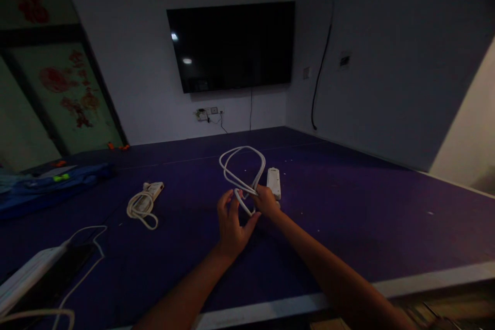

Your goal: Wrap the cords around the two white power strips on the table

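Note:
A white power strip (274,182) lies on the dark purple surface (348,216), its white cable (242,167) looped in a coil beside it. My right hand (266,201) is closed around the gathered cable where the loops meet, right next to the strip. My left hand (231,224) pinches a strand of the same cable between thumb and fingers, just left of the right hand.
A second white power strip with a bundled cord (145,203) lies to the left. A third strip (27,273) with loose cable sits at the near left edge. A blue bag (46,185) rests far left. A dark wall-mounted screen (232,46) hangs ahead.

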The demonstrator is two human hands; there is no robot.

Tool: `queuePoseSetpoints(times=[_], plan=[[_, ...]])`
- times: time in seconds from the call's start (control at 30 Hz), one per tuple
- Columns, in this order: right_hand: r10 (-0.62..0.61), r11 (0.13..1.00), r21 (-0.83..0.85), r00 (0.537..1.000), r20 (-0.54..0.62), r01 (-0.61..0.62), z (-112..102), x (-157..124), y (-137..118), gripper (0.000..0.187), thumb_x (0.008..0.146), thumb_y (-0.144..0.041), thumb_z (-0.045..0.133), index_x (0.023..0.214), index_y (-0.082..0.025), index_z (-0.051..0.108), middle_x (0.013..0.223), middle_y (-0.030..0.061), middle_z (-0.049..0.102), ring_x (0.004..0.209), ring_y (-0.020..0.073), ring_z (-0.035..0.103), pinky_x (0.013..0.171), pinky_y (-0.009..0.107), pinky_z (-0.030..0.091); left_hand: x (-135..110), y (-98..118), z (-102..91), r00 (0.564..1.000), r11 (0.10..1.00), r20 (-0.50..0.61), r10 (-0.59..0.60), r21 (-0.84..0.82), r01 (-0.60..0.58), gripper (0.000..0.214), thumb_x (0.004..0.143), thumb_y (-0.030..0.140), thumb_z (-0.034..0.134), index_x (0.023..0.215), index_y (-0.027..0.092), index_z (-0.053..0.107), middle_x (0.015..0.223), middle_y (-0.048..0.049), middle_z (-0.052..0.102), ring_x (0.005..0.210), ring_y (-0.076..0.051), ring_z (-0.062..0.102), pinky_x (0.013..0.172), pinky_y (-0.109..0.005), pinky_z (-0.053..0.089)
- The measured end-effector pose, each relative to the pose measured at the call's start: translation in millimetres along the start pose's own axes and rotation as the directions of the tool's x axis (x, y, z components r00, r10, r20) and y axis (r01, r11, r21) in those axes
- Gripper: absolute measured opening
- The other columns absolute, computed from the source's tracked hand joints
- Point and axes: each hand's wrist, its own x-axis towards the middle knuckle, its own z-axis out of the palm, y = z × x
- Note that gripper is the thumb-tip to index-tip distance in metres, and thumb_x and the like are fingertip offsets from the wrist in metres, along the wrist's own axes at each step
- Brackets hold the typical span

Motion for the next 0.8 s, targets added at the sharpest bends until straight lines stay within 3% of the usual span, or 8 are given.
queuePoseSetpoints(times=[0.17,0.3,0.43,0.63,0.8], plan=[[-0.019,0.986,-0.161,0.987,0.157,0.045,2,-4,-1,0.024,0.080,-0.016,0.046,0.096,-0.018,0.063,0.087,0.0064,0.069,0.081,0.0199,0.064,0.070,0.025,0.046,9,-15,-2.1,0.997,0.996,0.078,0.015,-0.086,-0.008,0.061,0.085,0.033,0.052,0.138,0.025,0.024,0.142,-0.0145,0.032,0.131,-0.027,0.033,0.105,-0.046,0.033],[0.020,0.933,-0.349,0.954,0.300,0.091,-2,-6,-9,0.030,0.081,-0.015,0.049,0.109,-0.017,0.061,0.104,0.0105,0.067,0.091,0.0216,0.064,0.078,0.026,0.047,12,-27,0.2,0.987,0.980,0.133,-0.089,-0.166,0.111,0.053,0.090,0.032,0.042,0.139,0.023,0.023,0.144,-0.0150,0.032,0.126,-0.024,0.041,0.103,-0.043,0.036],[0.032,0.834,-0.512,0.909,0.415,0.205,-3,-9,-16,0.041,0.080,-0.012,0.048,0.120,-0.016,0.055,0.120,0.0140,0.060,0.092,0.0234,0.064,0.078,0.029,0.049,13,-38,5.3,0.963,0.946,0.166,-0.213,-0.210,0.246,0.046,0.092,0.033,0.037,0.136,0.021,0.032,0.134,-0.0135,0.045,0.116,-0.021,0.050,0.101,-0.040,0.038],[-0.069,0.767,-0.501,0.828,0.556,0.400,-1,-10,-19,0.041,0.086,-0.011,0.041,0.124,-0.019,0.052,0.132,0.0128,0.051,0.087,0.0217,0.066,0.072,0.029,0.051,10,-58,13.7,0.913,0.890,0.255,-0.319,-0.250,0.381,0.036,0.091,0.032,0.035,0.122,0.020,0.049,0.123,-0.0101,0.056,0.118,-0.022,0.049,0.102,-0.041,0.036],[-0.083,0.734,-0.497,0.788,0.610,0.462,-1,-7,-20,0.042,0.089,-0.012,0.037,0.128,-0.021,0.048,0.129,0.0122,0.053,0.086,0.0202,0.066,0.069,0.027,0.050,10,-73,9.7,0.876,0.881,0.417,-0.242,-0.283,0.378,0.045,0.084,0.025,0.045,0.128,0.021,0.044,0.128,-0.0098,0.052,0.105,-0.020,0.056,0.096,-0.042,0.042]])
